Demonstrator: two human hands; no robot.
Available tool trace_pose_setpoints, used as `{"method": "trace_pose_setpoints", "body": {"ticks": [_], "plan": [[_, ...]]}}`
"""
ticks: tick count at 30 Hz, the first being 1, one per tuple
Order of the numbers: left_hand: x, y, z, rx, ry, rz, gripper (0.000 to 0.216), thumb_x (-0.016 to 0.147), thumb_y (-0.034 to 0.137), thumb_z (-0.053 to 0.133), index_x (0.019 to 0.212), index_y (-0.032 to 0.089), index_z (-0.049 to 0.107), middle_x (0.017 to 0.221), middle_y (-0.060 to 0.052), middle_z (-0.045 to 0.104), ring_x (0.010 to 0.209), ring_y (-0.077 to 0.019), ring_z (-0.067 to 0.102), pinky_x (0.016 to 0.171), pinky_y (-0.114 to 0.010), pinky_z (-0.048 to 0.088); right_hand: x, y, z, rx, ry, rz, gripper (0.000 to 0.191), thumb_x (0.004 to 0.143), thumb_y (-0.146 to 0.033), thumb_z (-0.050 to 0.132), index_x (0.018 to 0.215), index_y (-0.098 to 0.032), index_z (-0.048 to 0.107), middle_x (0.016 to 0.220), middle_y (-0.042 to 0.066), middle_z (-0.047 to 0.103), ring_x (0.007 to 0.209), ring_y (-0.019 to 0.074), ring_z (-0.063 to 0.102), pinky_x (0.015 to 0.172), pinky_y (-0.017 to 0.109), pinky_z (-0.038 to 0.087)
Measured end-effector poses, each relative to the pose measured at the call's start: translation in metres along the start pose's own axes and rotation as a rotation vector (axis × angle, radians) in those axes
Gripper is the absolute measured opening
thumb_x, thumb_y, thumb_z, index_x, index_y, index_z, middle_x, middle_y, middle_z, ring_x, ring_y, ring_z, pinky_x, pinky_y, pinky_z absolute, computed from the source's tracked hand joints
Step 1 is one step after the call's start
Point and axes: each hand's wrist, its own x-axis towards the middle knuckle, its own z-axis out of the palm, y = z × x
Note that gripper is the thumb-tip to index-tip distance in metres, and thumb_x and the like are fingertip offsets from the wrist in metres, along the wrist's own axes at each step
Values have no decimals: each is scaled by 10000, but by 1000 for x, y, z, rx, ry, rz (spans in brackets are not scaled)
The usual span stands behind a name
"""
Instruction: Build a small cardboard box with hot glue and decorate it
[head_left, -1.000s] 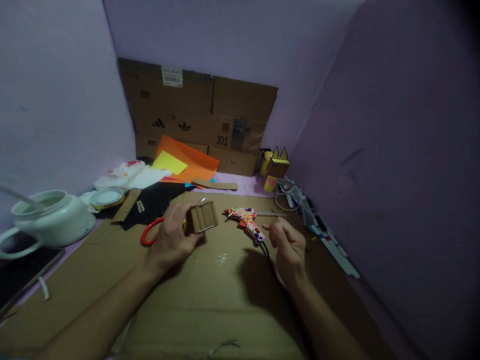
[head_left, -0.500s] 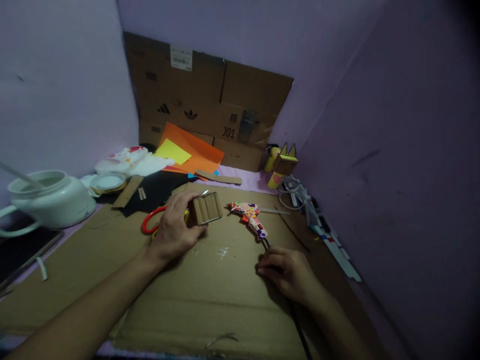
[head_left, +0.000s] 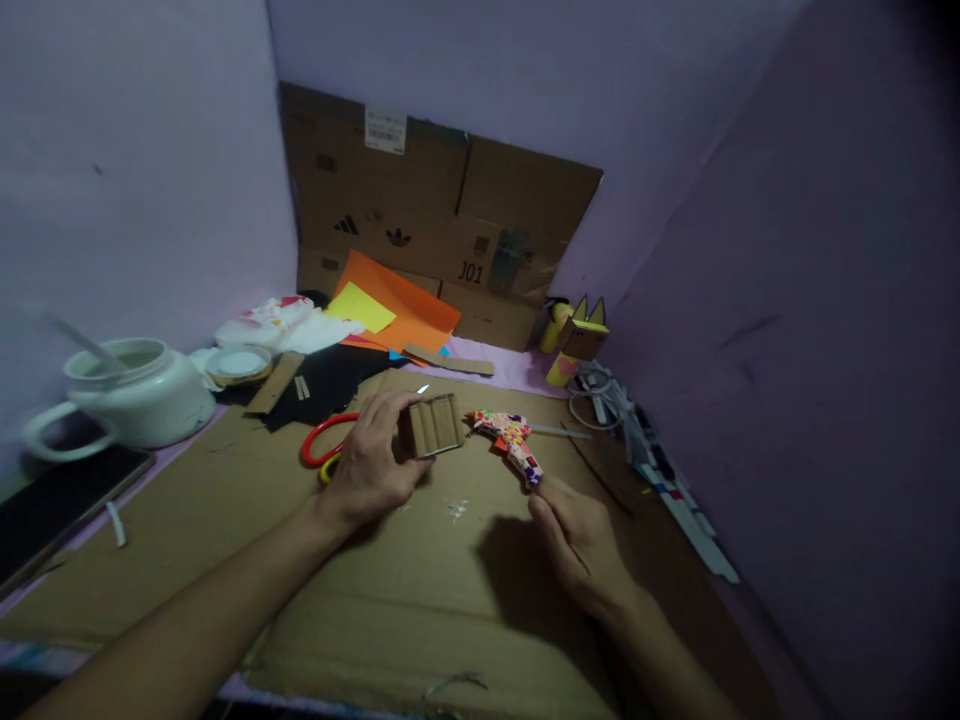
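My left hand [head_left: 380, 455] is closed around a small cardboard box [head_left: 436, 425], whose ridged side faces right. Under and beside that hand lie scissors with red and yellow handles [head_left: 319, 445]; a bright metal tip shows just past the fingers. My right hand [head_left: 581, 540] is closed at the lower end of a hot glue gun [head_left: 510, 435] with a colourful pattern, where its cord leaves the handle. The fingers hide the cord there. The gun's nozzle points left toward the box, and a clear glue stick [head_left: 559, 431] sticks out behind.
A cardboard sheet [head_left: 420, 620] covers the table. White pot [head_left: 139, 400], dark phone-like slab [head_left: 67, 510] and jar lid [head_left: 238, 362] stand left. Coloured paper [head_left: 405, 305] lies behind. Yellow paper figures [head_left: 574, 350] and glue sticks [head_left: 694, 520] line the right wall.
My right hand has moved up the cord to the base of the glue gun's handle. The left hand keeps its hold on the cardboard box. The whole view has shifted slightly.
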Motion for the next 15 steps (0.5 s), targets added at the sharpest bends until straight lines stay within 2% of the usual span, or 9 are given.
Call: {"method": "trace_pose_setpoints", "body": {"ticks": [2, 5, 7, 10, 15], "plan": [[0, 0, 0, -2, 1, 2, 556, 619, 128, 685, 1131, 182, 475, 1107, -89, 564, 1041, -270, 537, 882, -415, 467, 11, 0, 3, 9, -57, 16, 342, 922, -267, 352, 620, -189, 493, 613, 20, 513, 534, 139, 483, 511, 245, 318], [-1, 0, -1, -10, -2, 15, 564, 623, 122, 678, 1144, 174, 469, 1110, -96, 562, 1047, -270, 532, 885, -415, 467, 23, 0, 9, 30, -289, -3, 196, 875, -242, 501, 742, -179, 630, 760, 47, 627, 681, 156, 581, 591, 234, 382], [-2, 0, 0, -19, 3, 32, 570, 619, 116, 675, 1147, 171, 466, 1110, -97, 564, 1046, -268, 534, 885, -413, 468, 27, 1, 14, 33, -376, -25, 143, 851, -215, 552, 779, -199, 675, 792, 37, 659, 727, 156, 604, 642, 231, 404], [-3, 0, 1, -22, 13, 47, 577, 606, 98, 670, 1143, 165, 467, 1112, -97, 569, 1046, -260, 534, 899, -406, 463, 27, -1, 20, 20, -412, -17, 155, 853, -194, 553, 789, -215, 693, 790, 24, 673, 713, 142, 612, 646, 221, 404], [-5, 2, 1, -48, -12, 53, 579, 609, 84, 651, 1151, 157, 460, 1144, -108, 558, 1078, -253, 523, 921, -395, 452, 26, -8, 23, -77, -394, 22, 127, 821, -144, 521, 795, -167, 643, 781, 60, 651, 628, 153, 571, 537, 237, 338]]}}
